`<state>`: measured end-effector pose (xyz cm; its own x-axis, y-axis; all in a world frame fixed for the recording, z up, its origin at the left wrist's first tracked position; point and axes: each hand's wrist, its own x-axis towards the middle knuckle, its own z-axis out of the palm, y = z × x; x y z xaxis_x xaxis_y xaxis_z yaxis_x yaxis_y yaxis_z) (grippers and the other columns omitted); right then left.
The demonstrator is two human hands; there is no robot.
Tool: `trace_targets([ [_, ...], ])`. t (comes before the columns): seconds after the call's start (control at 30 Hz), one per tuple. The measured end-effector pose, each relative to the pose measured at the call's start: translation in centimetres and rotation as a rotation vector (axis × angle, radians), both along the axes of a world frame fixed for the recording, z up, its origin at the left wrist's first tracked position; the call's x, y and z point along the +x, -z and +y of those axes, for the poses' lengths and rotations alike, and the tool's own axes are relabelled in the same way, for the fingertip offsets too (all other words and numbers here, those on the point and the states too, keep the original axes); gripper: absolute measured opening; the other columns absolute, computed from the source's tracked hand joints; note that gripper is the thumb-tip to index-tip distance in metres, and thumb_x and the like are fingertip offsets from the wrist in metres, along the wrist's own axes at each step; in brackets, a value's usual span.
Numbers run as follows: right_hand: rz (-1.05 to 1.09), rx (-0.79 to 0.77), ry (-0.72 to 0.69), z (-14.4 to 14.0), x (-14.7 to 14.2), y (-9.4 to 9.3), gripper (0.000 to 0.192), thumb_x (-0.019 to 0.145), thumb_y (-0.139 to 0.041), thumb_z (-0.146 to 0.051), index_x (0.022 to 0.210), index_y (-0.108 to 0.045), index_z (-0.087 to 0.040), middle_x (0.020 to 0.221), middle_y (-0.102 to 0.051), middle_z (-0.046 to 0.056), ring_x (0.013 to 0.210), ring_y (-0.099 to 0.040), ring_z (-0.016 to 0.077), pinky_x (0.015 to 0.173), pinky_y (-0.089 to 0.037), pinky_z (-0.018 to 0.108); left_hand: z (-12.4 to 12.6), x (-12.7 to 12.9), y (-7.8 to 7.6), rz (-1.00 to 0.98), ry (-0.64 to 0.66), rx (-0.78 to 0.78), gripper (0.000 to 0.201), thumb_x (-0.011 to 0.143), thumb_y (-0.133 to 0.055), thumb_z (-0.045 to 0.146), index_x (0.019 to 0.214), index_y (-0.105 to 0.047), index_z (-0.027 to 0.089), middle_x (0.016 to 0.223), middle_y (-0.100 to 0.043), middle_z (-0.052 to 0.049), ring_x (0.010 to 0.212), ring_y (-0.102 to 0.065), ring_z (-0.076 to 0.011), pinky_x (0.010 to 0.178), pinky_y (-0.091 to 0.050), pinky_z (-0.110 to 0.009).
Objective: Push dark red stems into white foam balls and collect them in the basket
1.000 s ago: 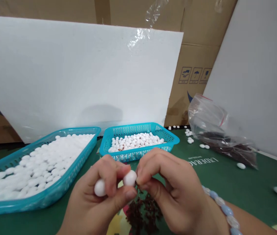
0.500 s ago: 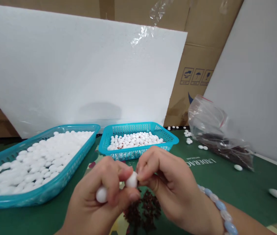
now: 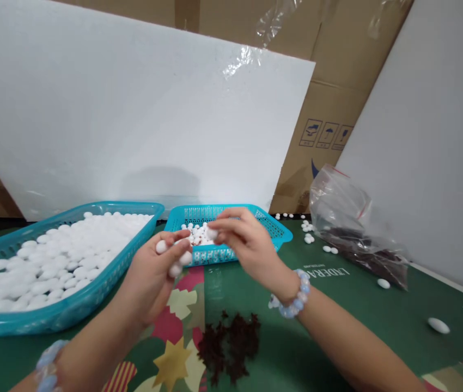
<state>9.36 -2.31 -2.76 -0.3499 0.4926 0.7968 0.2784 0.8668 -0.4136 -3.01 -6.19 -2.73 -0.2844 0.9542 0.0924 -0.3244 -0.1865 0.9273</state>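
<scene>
My left hand [image 3: 150,272] is curled around several small white balls [image 3: 175,269], which show between its fingers. Over the smaller blue basket [image 3: 284,235], my right hand [image 3: 251,242] pinches one white ball [image 3: 212,234] at its fingertips. White balls with some reddish-brown bits lie in that basket, partly hidden by my hands. To the left, a larger blue basket [image 3: 62,320] is full of white balls. Below my hands, a pile of dark reddish-brown, star-like pieces [image 3: 239,345] rests on the green table cover [image 3: 297,348].
At the right lies a clear plastic bag [image 3: 337,198] of dark brown material. Loose white balls [image 3: 438,325] are scattered around it. A white board [image 3: 166,109] leans against cardboard [image 3: 337,81] behind the baskets.
My hands have moved apart and forward. My right hand has gone from the ball at my left fingertips to above the smaller basket with a white ball. The brown pile is now uncovered.
</scene>
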Motion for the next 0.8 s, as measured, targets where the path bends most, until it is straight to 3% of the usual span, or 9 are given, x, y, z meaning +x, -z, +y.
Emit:
trace_targets([
  [0.1,-0.105,-0.225,0.236,3.1,0.7,-0.6,0.023,0.069,-0.041,-0.007,0.086,-0.055,-0.014,0.090,-0.047,0.008,0.068,-0.050,0.0097,0.065,-0.043,0.027,0.7,-0.8,0.1,-0.010,-0.082,-0.040,0.016,0.053,-0.055,0.017,0.049,-0.040,0.013,0.038,-0.042,0.005,0.031,-0.031,-0.0007,0.030,-0.025,-0.009],
  [0.2,-0.201,-0.285,0.257,5.9,1.5,-0.4,0.025,0.063,-0.044,-0.001,0.082,-0.058,-0.009,0.069,-0.056,0.008,0.064,-0.052,0.0151,0.062,-0.043,0.032,1.0,-1.2,0.1,-0.017,-0.102,-0.041,0.011,0.057,-0.052,0.018,0.053,-0.043,0.012,0.038,-0.043,0.005,0.029,-0.029,0.0001,0.030,-0.025,-0.008],
  [0.27,-0.238,-0.303,0.244,6.7,1.8,-0.1,0.028,0.063,-0.043,0.000,0.084,-0.058,-0.010,0.066,-0.058,0.008,0.060,-0.053,0.0154,0.058,-0.044,0.032,1.0,-1.2,0.1,-0.025,-0.109,-0.033,0.011,0.057,-0.052,0.018,0.054,-0.044,0.012,0.039,-0.044,0.005,0.029,-0.029,0.0003,0.030,-0.025,-0.008],
  [0.4,-0.246,-0.274,0.137,4.4,1.2,0.0,0.032,0.067,-0.043,-0.005,0.096,-0.051,-0.016,0.087,-0.056,0.007,0.069,-0.053,0.0113,0.061,-0.045,0.026,0.9,-0.9,0.4,-0.054,-0.121,-0.005,0.016,0.054,-0.056,0.020,0.051,-0.043,0.011,0.040,-0.044,0.004,0.031,-0.030,0.0001,0.030,-0.024,-0.008],
  [0.47,-0.266,-0.239,0.004,2.4,0.1,-0.2,0.034,0.065,-0.049,-0.011,0.098,-0.048,-0.019,0.098,-0.051,0.004,0.071,-0.052,0.0078,0.058,-0.046,0.020,0.8,-0.6,0.5,-0.078,-0.115,0.007,0.017,0.055,-0.055,0.020,0.050,-0.042,0.011,0.039,-0.043,0.004,0.032,-0.030,-0.0006,0.031,-0.026,-0.009],
  [0.53,-0.276,-0.149,-0.182,0.9,-1.3,-0.3,0.033,0.063,-0.051,-0.014,0.096,-0.050,-0.016,0.097,-0.051,0.005,0.069,-0.051,0.0071,0.056,-0.046,0.019,0.6,-0.3,0.6,-0.108,-0.098,0.023,0.017,0.059,-0.051,0.018,0.048,-0.041,0.011,0.039,-0.040,0.005,0.033,-0.031,-0.0015,0.032,-0.027,-0.010],
  [0.7,-0.202,-0.038,-0.095,-0.1,-4.4,0.5,0.020,0.068,-0.046,-0.012,0.087,-0.053,-0.012,0.073,-0.057,0.003,0.062,-0.049,0.0079,0.059,-0.042,0.022,0.6,0.2,0.4,-0.205,-0.131,0.038,0.022,0.068,-0.036,0.007,0.046,-0.037,0.012,0.038,-0.035,0.005,0.032,-0.030,-0.0018,0.032,-0.024,-0.011],
  [0.8,-0.166,0.003,-0.027,-0.1,-5.4,1.2,0.011,0.068,-0.045,-0.013,0.075,-0.054,-0.012,0.066,-0.056,0.001,0.059,-0.048,0.0080,0.055,-0.040,0.020,0.5,0.2,0.0,-0.286,-0.165,0.006,0.026,0.071,-0.033,0.011,0.046,-0.035,0.013,0.036,-0.031,0.006,0.030,-0.028,-0.0013,0.030,-0.023,-0.011],
])
